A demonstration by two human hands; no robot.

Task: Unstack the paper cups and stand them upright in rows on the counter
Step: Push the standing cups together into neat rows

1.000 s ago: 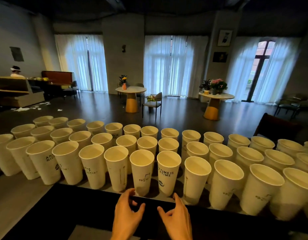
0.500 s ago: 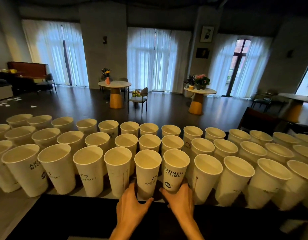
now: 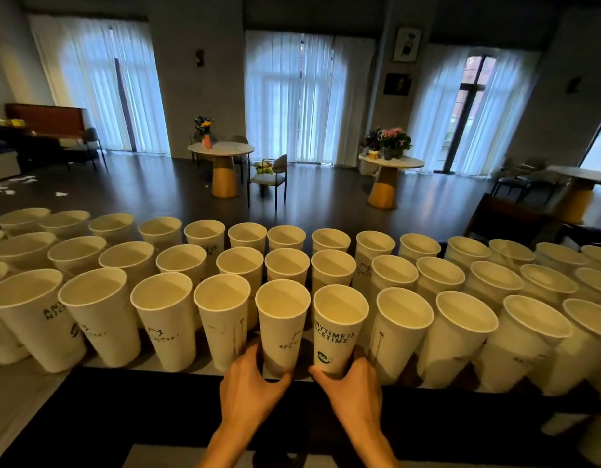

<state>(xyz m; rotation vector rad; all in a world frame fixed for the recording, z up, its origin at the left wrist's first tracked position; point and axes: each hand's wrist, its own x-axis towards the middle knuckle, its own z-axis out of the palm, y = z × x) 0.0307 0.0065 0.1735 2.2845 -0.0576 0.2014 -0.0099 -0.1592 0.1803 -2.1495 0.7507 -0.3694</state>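
**Figure: Both hands take hold of two front-row cups**

The left hand point(image 3: 255, 383) curls round the base of a plain cup point(image 3: 281, 327) at 6 o'clock in the front row; the right hand point(image 3: 351, 385) curls round the base of the lettered cup point(image 3: 338, 329) standing just beside it, toward 5 o'clock. Both cups stand upright, mouths up, at the near edge of the table point(image 3: 130, 378).

Change: a second ago both hands lay spread and empty on the dark ledge short of the cups; half a second ago they arrived at the two bases; now fingers and thumbs wrap those bases. The cups themselves show no clear shift.

Layout: three rows of paper cups point(image 3: 329, 271) run from 9 o'clock to 3 o'clock across the table, all upright, rims close together or touching. No stack of nested cups is in view.

Reading: the unstacking appears done or nearly so, and the grip on this pair suggests a small correction of spacing or alignment within the front row. The neighbours stand close, so any sideways nudge risks tipping them.

Background: round tables point(image 3: 221, 149) with flowers stand at 12 o'clock before curtained windows.
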